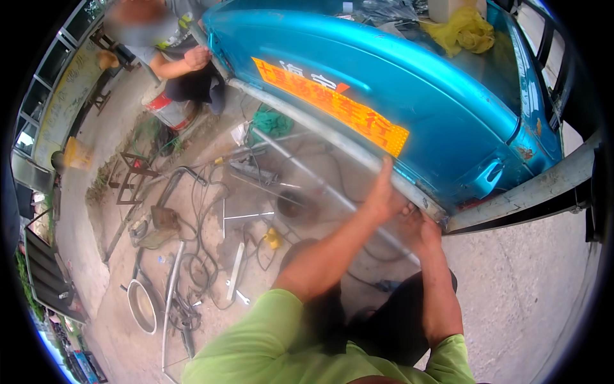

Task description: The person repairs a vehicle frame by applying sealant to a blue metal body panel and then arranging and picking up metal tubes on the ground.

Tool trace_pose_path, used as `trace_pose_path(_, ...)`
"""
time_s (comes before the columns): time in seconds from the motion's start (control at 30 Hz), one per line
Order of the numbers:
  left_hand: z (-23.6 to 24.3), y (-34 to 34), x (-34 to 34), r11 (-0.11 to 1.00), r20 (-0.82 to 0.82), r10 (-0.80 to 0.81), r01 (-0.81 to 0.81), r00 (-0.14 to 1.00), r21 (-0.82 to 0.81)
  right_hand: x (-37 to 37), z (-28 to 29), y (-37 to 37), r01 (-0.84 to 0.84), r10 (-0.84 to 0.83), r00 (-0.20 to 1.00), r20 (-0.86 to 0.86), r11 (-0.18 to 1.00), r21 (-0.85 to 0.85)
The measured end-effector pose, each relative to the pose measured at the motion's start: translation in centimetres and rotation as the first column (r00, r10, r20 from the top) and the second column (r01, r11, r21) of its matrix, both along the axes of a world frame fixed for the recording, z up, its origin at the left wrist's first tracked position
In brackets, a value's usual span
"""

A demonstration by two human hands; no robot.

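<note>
Left hand (382, 200) clasping one grey tube (326, 132) along lower edge of one blue panel (422, 96); right hand (422, 230) alongside, cannot tell if gripping. One co-worker (173, 67) near far corner.

A light-green shirt (307, 368) at six o'clock — short left sleeve (262, 326) toward seven, short right sleeve (451, 360) toward five, both forearms (336, 251) bare — and black trousers (398, 313) around five o'clock.
</note>
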State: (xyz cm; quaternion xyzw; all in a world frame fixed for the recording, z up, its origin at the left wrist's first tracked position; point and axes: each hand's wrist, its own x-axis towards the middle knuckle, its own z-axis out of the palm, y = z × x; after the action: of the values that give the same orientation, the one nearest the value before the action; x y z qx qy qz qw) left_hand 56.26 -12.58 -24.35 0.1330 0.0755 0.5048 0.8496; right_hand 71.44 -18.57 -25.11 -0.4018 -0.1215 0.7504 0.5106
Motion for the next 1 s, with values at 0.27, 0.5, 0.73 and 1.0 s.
trace_pose_path(0.27,1.3,-0.3,0.8,0.989,-0.067,0.098,-0.105,0.993,-0.108,0.5,-1.0,0.2,0.010,-0.011,1.000,0.021,0.999,0.045)
trace_pose_path(0.5,1.7,-0.6,0.3,0.992,-0.037,0.063,-0.067,0.997,-0.109,0.4,-0.8,0.1,0.029,-0.034,0.993,0.109,0.998,0.048)
trace_pose_path(0.73,1.6,-0.2,1.2,0.946,0.098,0.285,-0.263,0.954,-0.190,-0.9,-3.9,0.1,-0.199,0.089,0.830,0.550,0.969,0.143)
trace_pose_path(1.0,1.3,-0.2,0.4,0.931,0.066,0.246,-0.217,0.967,-0.295,-8.9,-7.2,0.2,-0.633,-0.060,0.322,0.945,0.728,0.262)
